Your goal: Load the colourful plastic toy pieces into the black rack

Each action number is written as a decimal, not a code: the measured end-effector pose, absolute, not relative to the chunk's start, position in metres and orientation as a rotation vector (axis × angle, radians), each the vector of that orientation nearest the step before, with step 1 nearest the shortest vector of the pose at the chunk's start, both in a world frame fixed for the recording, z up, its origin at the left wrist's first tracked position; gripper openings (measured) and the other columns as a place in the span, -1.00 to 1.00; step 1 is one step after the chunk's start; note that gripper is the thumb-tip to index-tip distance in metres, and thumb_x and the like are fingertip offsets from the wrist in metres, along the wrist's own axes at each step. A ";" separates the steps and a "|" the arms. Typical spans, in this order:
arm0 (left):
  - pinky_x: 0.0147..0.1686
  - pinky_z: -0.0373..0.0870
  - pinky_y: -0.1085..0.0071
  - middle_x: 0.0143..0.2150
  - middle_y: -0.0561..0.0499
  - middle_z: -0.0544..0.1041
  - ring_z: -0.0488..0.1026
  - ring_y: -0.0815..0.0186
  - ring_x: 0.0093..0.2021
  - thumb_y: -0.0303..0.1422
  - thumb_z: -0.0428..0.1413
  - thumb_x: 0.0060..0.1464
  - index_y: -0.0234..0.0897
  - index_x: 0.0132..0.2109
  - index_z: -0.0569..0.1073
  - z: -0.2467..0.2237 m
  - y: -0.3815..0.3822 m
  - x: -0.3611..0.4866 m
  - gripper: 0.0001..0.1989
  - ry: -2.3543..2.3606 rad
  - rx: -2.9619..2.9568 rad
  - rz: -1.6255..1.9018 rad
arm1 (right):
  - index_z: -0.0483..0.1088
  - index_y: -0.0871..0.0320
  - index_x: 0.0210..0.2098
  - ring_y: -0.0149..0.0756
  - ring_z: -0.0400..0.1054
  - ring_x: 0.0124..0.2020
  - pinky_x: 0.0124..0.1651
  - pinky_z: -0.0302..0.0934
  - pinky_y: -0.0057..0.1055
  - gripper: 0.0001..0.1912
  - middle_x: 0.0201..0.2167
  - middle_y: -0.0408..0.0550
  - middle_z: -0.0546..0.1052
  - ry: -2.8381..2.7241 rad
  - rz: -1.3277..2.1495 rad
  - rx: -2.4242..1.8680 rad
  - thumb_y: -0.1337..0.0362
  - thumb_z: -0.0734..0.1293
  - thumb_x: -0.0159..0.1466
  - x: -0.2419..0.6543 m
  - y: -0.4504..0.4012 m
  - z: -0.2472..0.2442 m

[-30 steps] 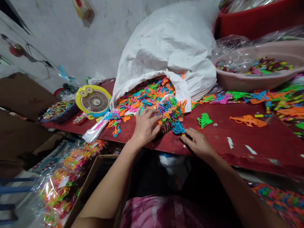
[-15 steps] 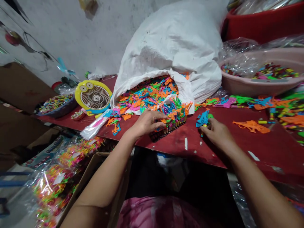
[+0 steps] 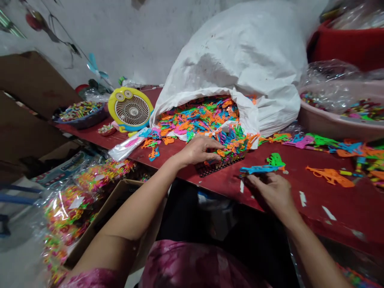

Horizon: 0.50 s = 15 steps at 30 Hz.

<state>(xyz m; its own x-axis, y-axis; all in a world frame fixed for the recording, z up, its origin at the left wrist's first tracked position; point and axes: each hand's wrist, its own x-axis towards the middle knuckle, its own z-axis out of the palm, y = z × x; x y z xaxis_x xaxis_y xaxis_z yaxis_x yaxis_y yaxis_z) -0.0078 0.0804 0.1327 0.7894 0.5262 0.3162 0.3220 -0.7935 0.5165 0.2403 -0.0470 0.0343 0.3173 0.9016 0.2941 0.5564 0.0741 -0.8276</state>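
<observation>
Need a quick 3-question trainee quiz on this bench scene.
1. True or false: the white woven sack spills colored plastic toy pieces onto the red table.
2. Fill in the blank: the orange toy gun lies to the ____ of the right hand.
3. What color is the long plastic toy gun at the right hand's fingers? A) blue B) orange C) pink

Key: 1 true; 2 right; 3 A
</observation>
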 end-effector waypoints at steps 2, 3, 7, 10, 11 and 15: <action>0.00 0.39 0.33 -0.08 -0.03 0.64 0.55 0.19 -0.03 -0.29 0.30 0.04 -0.15 -0.01 0.59 0.132 0.084 -0.006 -0.67 0.642 2.508 0.637 | 0.54 0.15 -0.37 -0.22 0.44 -0.47 -0.39 0.27 -0.34 -0.67 -0.48 -0.03 0.58 -1.403 0.480 -1.558 0.00 0.34 0.14 0.222 -0.048 0.032; -0.03 0.39 0.35 -0.09 -0.02 0.64 0.55 0.20 -0.06 -0.31 0.31 0.02 -0.14 -0.03 0.60 0.132 0.084 -0.006 -0.68 0.650 2.495 0.640 | 0.53 0.15 -0.38 -0.21 0.44 -0.45 -0.36 0.28 -0.33 -0.68 -0.47 -0.03 0.58 -1.417 0.477 -1.540 0.01 0.34 0.14 0.213 -0.047 0.031; -0.08 0.38 0.38 -0.12 0.03 0.65 0.55 0.24 -0.12 -0.32 0.33 -0.02 -0.11 -0.06 0.61 0.134 0.087 -0.005 -0.68 0.686 2.472 0.628 | 0.52 0.13 -0.35 -0.19 0.45 -0.39 -0.28 0.30 -0.30 -0.71 -0.42 -0.02 0.59 -1.447 0.360 -1.497 0.03 0.33 0.20 0.180 -0.038 0.028; -0.10 0.37 0.38 -0.13 0.01 0.64 0.54 0.25 -0.15 -0.30 0.33 -0.02 -0.15 -0.05 0.61 0.136 0.088 -0.005 -0.67 0.706 2.487 0.585 | 0.51 0.14 -0.24 -0.19 0.44 -0.37 -0.24 0.29 -0.30 -0.70 -0.38 0.00 0.59 -1.515 0.281 -1.485 0.05 0.30 0.27 0.163 -0.033 0.027; -0.11 0.36 0.38 -0.14 0.00 0.64 0.54 0.25 -0.16 -0.29 0.32 -0.01 -0.17 -0.05 0.61 0.137 0.089 -0.005 -0.67 0.705 2.496 0.572 | 0.51 0.14 -0.23 -0.20 0.43 -0.37 -0.24 0.28 -0.30 -0.70 -0.38 0.00 0.58 -1.550 0.247 -1.488 0.06 0.29 0.28 0.159 -0.032 0.027; -0.16 0.34 0.40 -0.18 0.03 0.65 0.53 0.27 -0.18 -0.27 0.30 0.01 -0.15 -0.05 0.61 0.140 0.090 -0.006 -0.68 0.719 2.537 0.538 | 0.49 0.15 -0.28 -0.23 0.39 -0.41 -0.26 0.22 -0.32 -0.73 -0.40 0.01 0.54 -1.673 0.107 -1.466 0.12 0.24 0.34 0.148 -0.027 0.023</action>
<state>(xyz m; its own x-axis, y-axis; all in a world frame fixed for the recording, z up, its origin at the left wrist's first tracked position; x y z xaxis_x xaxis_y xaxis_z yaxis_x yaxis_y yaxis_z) -0.0058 0.0901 0.1397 0.7882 0.5658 0.2420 0.3919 -0.7648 0.5114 0.1479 -0.0274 0.0229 0.0880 0.8342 0.5444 0.7581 0.2985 -0.5799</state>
